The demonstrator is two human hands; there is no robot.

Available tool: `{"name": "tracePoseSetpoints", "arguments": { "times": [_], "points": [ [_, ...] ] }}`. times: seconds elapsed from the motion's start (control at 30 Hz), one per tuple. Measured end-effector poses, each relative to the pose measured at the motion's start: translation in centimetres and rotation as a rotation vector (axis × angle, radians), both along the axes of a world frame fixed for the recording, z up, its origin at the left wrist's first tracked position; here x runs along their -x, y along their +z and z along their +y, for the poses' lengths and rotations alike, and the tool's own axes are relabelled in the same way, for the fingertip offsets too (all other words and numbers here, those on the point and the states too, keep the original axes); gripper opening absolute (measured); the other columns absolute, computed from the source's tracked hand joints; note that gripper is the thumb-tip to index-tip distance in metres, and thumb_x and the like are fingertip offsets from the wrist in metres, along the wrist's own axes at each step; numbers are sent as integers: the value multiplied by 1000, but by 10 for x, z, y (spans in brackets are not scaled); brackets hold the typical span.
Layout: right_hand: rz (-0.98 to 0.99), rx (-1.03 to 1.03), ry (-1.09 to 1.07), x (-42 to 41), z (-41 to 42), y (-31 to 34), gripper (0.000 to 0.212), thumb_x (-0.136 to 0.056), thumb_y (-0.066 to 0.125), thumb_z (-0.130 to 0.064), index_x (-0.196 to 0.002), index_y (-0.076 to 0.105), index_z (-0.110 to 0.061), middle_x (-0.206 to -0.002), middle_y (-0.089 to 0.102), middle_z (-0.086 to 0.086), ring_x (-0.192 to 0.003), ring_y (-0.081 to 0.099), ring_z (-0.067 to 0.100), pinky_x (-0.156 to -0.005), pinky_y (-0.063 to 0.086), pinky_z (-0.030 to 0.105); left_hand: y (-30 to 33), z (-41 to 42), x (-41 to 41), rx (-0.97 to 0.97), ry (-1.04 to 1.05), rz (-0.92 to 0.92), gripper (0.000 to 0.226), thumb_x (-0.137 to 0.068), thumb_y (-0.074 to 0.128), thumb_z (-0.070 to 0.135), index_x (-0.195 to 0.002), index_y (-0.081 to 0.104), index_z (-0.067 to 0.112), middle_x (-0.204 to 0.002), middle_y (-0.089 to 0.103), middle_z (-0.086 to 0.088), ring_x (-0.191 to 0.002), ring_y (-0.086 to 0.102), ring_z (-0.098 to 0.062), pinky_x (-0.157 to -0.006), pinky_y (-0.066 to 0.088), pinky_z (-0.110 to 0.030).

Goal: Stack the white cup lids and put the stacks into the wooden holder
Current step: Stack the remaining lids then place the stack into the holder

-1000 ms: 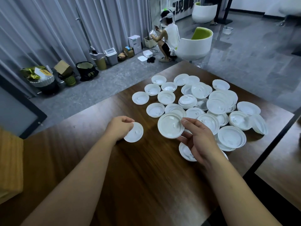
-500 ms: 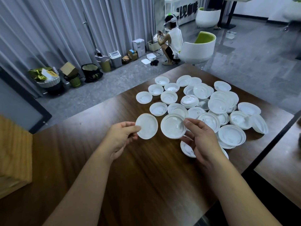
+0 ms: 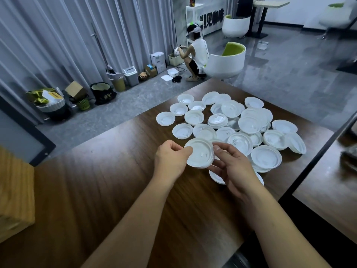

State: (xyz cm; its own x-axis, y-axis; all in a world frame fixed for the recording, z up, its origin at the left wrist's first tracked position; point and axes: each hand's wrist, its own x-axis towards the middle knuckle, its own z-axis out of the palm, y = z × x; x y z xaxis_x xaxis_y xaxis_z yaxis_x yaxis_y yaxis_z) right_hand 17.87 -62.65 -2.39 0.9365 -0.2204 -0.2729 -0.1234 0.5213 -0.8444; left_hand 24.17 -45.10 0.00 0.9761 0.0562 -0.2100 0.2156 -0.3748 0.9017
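Both hands hold a small stack of white cup lids (image 3: pixel 200 154) above the dark wooden table (image 3: pixel 119 190). My left hand (image 3: pixel 171 159) pinches its left rim. My right hand (image 3: pixel 231 167) grips its right side, thumb on top and fingers underneath. Several loose white lids (image 3: pixel 228 120) lie spread over the far right part of the table, some overlapping in low piles. One lid (image 3: pixel 216 177) lies partly hidden under my right hand. The wooden holder (image 3: pixel 15 198) stands at the left edge of the view, cut off by the frame.
The table's right edge (image 3: pixel 309 167) borders a dark gap, with another table (image 3: pixel 332 198) beyond it. On the floor behind, a person (image 3: pixel 195 53) crouches near a white and green chair (image 3: pixel 226 61). Bins and boxes (image 3: pixel 108 84) line the grey curtain.
My left hand carried its lid to the right and set it onto the lid in my right hand. The two lids now sit together between both hands.
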Motion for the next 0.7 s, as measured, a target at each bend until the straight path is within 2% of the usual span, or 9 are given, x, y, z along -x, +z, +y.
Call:
{"name": "tracePoseSetpoints", "arguments": {
  "times": [0.07,0.13,0.23,0.33,0.43,0.47,0.53,0.6,0.7],
  "points": [
    [11,-13,0,1,-2,1,23,-106,70,-21,-126,73,-10,-121,82,10,-102,81,26,-80,67,33,-1,-8,3,49,3,24,41,-59,71,53,-84,65,21,-90,70,1,-76,72,-14,-60,68,-41],
    [13,-39,15,3,-4,1,26,-106,71,-23,-128,73,-10,-122,81,11,-104,81,27,-84,67,35,-2,-14,6,104,14,32,36,-65,72,49,-85,65,20,-93,69,-1,-72,74,-14,-58,68,-39],
    [-2,-52,2,6,-9,0,27,-102,73,-17,-129,73,-11,-123,81,11,-108,80,28,-89,67,37,-3,-18,9,121,14,-9,42,-59,71,54,-85,65,22,-91,70,0,-70,75,-9,-65,69,-46],
    [-19,-66,-39,8,-16,0,23,-104,70,-15,-127,71,-9,-120,82,13,-108,81,28,-85,67,36,-5,-20,12,183,-40,-31,38,-62,79,44,-92,65,26,-100,71,-2,-84,77,-16,-72,69,-42],
    [-7,-40,-98,8,-22,0,21,-105,71,-18,-122,72,-6,-115,82,16,-95,83,25,-79,68,37,-6,-19,14,176,-135,-32,46,-71,93,36,-106,63,37,-112,73,7,-100,74,-12,-81,65,-32],
    [-3,-27,-113,9,-23,-1,20,-104,72,-18,-120,73,-6,-114,82,16,-93,83,25,-78,68,36,-6,-20,15,183,-165,-7,50,-74,95,33,-112,63,39,-116,73,9,-106,74,-12,-87,64,-33],
    [-2,-1,-112,10,-25,-3,19,-103,73,-17,-118,73,-5,-116,81,18,-100,82,31,-79,68,39,-5,-22,16,200,-190,40,52,-78,95,24,-117,63,37,-121,74,7,-111,73,-16,-96,64,-40],
    [-7,11,-88,13,-28,-3,21,-103,73,-16,-120,73,-5,-118,80,19,-106,81,35,-81,68,42,-3,-24,16,220,-178,76,51,-80,94,18,-118,64,34,-121,75,4,-112,74,-20,-99,63,-45],
    [-10,-11,-77,17,-35,0,18,-102,73,-14,-118,74,-7,-116,81,18,-100,82,30,-78,67,37,-3,-29,12,244,-207,91,52,-79,94,15,-118,64,32,-120,76,1,-112,74,-21,-99,63,-45]
  ]
}}
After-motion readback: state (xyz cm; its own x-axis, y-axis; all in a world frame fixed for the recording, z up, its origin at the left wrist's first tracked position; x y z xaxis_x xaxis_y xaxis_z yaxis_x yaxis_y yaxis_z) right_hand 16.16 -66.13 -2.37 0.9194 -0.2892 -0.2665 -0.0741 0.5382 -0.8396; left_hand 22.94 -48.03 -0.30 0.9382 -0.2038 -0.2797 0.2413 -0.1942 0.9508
